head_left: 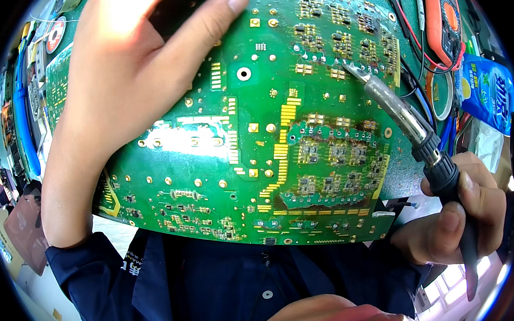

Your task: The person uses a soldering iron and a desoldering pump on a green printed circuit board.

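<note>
A large green circuit board (259,209) fills the middle, crowded with small components and gold pads. My left hand (127,68) lies over its upper left part, thumb stretched out across the board; the other fingers run past the upper edge of the view. At the right, my right hand (465,209) grips a soldering iron (401,108) by its dark handle. The iron slants up and left, its tip at a row of solder joints (323,59) in the board's upper right. Whether the tip touches a joint, I cannot tell.
An orange multimeter (441,23) with cables lies at the upper right, above a blue packet (486,93). A round reel (55,34) and a thick blue cable (25,113) are at the left. Green mat (404,174) shows beside the board.
</note>
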A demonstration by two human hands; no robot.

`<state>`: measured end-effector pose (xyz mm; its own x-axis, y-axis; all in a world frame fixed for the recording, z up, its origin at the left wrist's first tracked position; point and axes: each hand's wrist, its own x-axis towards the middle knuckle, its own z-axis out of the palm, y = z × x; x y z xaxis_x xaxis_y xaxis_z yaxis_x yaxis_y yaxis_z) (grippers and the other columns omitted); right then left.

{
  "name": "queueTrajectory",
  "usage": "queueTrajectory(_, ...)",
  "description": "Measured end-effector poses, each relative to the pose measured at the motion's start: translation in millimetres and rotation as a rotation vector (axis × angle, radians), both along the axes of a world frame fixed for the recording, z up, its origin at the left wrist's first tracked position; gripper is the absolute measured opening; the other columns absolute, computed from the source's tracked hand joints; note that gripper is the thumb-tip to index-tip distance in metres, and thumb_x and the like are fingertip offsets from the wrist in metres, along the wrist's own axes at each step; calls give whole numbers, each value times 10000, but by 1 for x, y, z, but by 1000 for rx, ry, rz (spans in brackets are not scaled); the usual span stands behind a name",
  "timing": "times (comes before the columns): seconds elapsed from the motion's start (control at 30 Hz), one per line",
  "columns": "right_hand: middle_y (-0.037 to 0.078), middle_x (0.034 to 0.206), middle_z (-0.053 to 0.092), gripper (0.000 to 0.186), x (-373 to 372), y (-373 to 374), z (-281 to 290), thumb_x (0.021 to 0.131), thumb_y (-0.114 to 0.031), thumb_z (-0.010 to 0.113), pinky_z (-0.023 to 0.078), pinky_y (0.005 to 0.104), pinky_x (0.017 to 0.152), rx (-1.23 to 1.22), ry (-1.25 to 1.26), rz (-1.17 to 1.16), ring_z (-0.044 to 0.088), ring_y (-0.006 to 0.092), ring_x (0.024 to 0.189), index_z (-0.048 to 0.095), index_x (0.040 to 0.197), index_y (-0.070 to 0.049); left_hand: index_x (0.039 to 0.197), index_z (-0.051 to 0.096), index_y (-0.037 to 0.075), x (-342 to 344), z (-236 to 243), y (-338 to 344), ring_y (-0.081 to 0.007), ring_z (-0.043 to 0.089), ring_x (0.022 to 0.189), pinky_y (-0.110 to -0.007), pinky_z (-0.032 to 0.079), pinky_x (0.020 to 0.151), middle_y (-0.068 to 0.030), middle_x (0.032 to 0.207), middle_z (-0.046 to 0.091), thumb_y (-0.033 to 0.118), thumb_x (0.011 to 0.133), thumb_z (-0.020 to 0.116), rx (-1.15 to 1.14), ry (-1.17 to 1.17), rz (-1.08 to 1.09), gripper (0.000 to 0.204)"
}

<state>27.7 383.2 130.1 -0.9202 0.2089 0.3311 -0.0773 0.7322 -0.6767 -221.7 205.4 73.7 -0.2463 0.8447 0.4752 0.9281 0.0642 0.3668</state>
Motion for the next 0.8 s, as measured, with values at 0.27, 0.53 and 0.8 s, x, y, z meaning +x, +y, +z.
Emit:
queueTrajectory(0.27, 178, 624, 584, 278, 3, 3, -2, 911, -241, 631, 407, 297, 495, 16, -5, -9, 543, 206, 537, 573, 969, 24, 1066, 629, -54, -15, 2, -10, -243, 659, 800, -320, 521, 714, -168, 916, 680, 16, 874, 644, 114, -131, -123, 205)
queueTrajectory(0.53, 168, 649, 587, 294, 2, 0, -2, 914, -253, 632, 410, 296, 502, -24, -1, -50, 550, 206, 544, 582, 990, 27, 1053, 622, -33, -22, -13, 3, -230, 644, 772, -315, 508, 682, -154, 898, 685, -29, 864, 623, 185, -116, -303, 189)
queueTrajectory(0.8, 178, 666, 586, 284, 3, 2, 0, 922, -227, 612, 415, 295, 505, -19, -21, -13, 554, 206, 557, 573, 1017, 37, 1040, 614, -12, -22, -16, 5, -217, 628, 744, -310, 495, 650, -140, 881, 691, -74, 854, 602, 201, -112, -324, 196)
